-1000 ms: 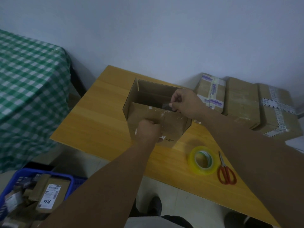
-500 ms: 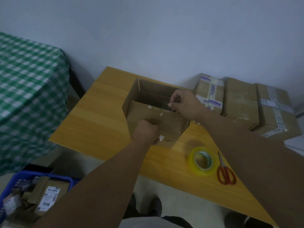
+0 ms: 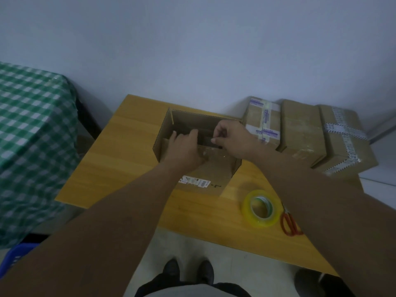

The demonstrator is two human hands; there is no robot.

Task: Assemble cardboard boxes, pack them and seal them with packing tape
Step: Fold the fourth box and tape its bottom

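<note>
Shows a wooden table (image 3: pixel 120 159) from above, with an open cardboard box (image 3: pixel 216 168) at centre. Shows the left hand (image 3: pixel 184 146) resting on the box's near flap, fingers reaching over its edge into the opening. Shows the right hand (image 3: pixel 231 140), at 3 o'clock from the left, pinching the same flap's edge. Places a printed label (image 3: pixel 195 181) low on the box's near face. Sets a roll of clear tape (image 3: pixel 265 220) at 4 o'clock from the box, red-handled scissors (image 3: pixel 289 226) just beside it, partly under the right forearm. Lines three sealed cartons (image 3: pixel 302 129) at 2 o'clock. Includes a green checked cloth (image 3: pixel 32 136) at 9 o'clock, a blue crate (image 3: pixel 15 256) at 8 o'clock, dark shoes (image 3: pixel 188 271) at 6 o'clock.
</note>
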